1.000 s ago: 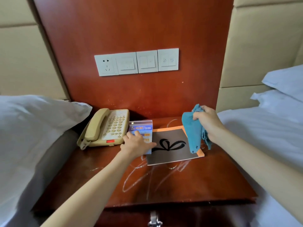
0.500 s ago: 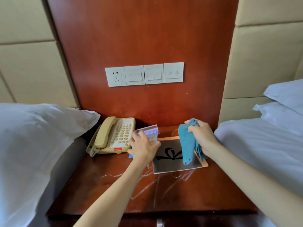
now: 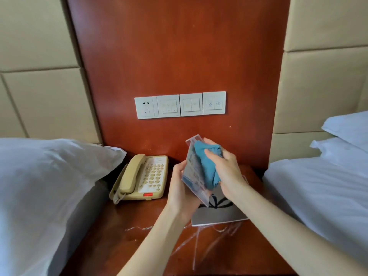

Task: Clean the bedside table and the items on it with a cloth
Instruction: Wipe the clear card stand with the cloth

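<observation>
Blue cloth (image 3: 207,166), clutched in the right hand (image 3: 229,174), presses the tilted sign (image 3: 191,174) the left hand (image 3: 180,194) grips.

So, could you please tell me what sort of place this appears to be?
Probably a hotel twin room: a bedside table flanked by a white pillow and a made bed, a beige corded telephone on it, and a switch panel with socket above.

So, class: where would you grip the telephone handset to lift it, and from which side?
Probably the handset by its slim middle, from above: it lies flat along the left of the telephone, ends bulkier, keypad close on its right.
</observation>
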Tool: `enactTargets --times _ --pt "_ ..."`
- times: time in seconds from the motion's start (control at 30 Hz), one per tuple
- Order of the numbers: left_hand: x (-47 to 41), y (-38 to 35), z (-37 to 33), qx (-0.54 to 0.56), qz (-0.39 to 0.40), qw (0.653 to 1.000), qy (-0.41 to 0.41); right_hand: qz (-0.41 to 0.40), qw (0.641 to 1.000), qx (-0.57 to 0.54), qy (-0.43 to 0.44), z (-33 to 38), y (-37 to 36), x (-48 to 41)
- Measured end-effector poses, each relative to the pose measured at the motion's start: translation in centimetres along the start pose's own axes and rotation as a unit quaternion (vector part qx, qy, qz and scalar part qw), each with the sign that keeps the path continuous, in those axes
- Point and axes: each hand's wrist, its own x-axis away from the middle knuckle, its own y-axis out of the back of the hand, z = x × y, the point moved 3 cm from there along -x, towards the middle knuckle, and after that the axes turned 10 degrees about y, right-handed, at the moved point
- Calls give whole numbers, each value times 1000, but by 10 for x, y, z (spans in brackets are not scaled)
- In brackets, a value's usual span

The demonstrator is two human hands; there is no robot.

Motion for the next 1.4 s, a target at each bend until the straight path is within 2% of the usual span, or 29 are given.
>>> enactTargets --times 0.1,0.13,0.2,0.23,0.43,0.53,0.63,0.8,1.0,1.2,1.4 --pt "6 -4 -2 32 -42 999 -12 107 994 13 33 6 -19 21" --pt "6 -1 -2 37 -70 997 -20 154 986 19 60 8 -25 28" --pt "9 4 -7 111 -69 991 -39 236 962 71 115 10 -32 39" --pt "13 4 -10 114 -77 989 -51 258 952 95 133 11 -33 40" --pt "33 -6 -7 105 -8 994 -6 249 928 200 192 15 -25 25" --pt "33 -4 -6 63 8 998 -1 216 936 209 183 15 -20 12" --pt "34 -2 -5 22 5 1000 3 187 946 212 160 15 -22 4" --pt "39 -3 -14 -6 4 999 -43 186 949 187 171 6 -27 11" --pt "40 5 -23 -44 -50 996 -60 185 959 182 110 -10 -21 28" --pt "39 11 -24 21 -85 995 -53 245 934 191 176 0 -36 54" --pt "43 20 -31 29 -81 994 -65 313 923 157 159 7 -31 61"
